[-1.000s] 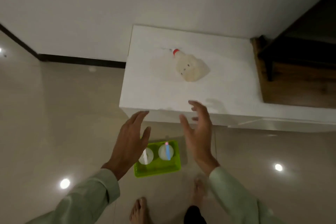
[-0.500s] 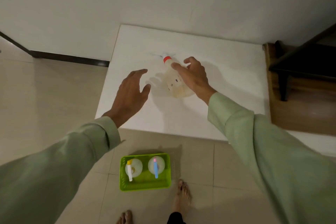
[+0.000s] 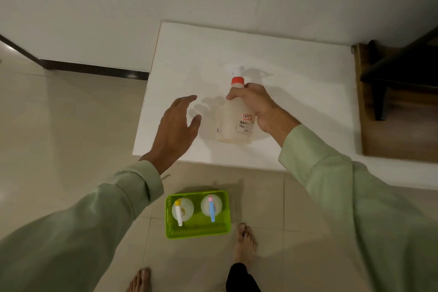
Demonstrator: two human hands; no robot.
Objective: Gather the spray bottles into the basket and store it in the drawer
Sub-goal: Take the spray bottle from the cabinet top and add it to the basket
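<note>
A translucent spray bottle (image 3: 231, 125) with a red collar and a paper label stands on the white cabinet top (image 3: 296, 73). My right hand (image 3: 256, 104) is closed around its neck and shoulder. My left hand (image 3: 177, 125) hovers open just to the left of the bottle, fingers spread, not touching it. On the floor below sits a lime-green basket (image 3: 198, 232) holding two spray bottles, one with a white and yellow nozzle (image 3: 181, 210) and one with a blue and pink nozzle (image 3: 211, 206).
The white cabinet stands against a pale wall. A wooden step with a dark rail (image 3: 398, 92) lies to its right. The tiled floor (image 3: 71, 137) stretches left; my bare feet (image 3: 245, 242) stand just beside the basket.
My right hand has closed around the bottle's neck and shoulder. The bottle now stands closer to the cabinet's front edge. My left hand stays open beside it.
</note>
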